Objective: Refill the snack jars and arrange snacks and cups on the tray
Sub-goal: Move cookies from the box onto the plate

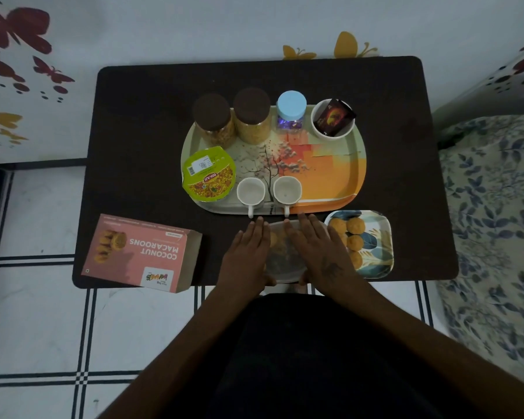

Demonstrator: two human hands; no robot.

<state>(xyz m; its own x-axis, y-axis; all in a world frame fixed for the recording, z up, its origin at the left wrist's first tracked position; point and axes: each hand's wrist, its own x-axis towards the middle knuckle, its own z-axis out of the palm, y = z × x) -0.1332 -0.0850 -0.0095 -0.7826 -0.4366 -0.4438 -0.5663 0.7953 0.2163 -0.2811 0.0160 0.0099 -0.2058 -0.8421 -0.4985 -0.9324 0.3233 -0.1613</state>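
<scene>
Right now both hands lie flat, fingers straight, pressing on the clear plastic macaroon tray (285, 252) at the table's near edge: the left hand (248, 252) covers its left side, the right hand (318, 252) its right. Just right of the grip sits the plate of macaroons (372, 240); beyond the fingertips lies the serving tray (330, 176) with two cups (250, 190) and jars (251, 116). Steady, even pressure would probably keep the flimsy plastic from buckling.

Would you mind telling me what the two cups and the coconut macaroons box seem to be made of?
The two cups look like glazed ceramic, though plastic is possible: plain off-white, smooth, thick-rimmed, with moulded handles. The coconut macaroons box looks like matte printed cardboard: flat pink panels, sharp folded edges, and a brown unprinted end.
</scene>
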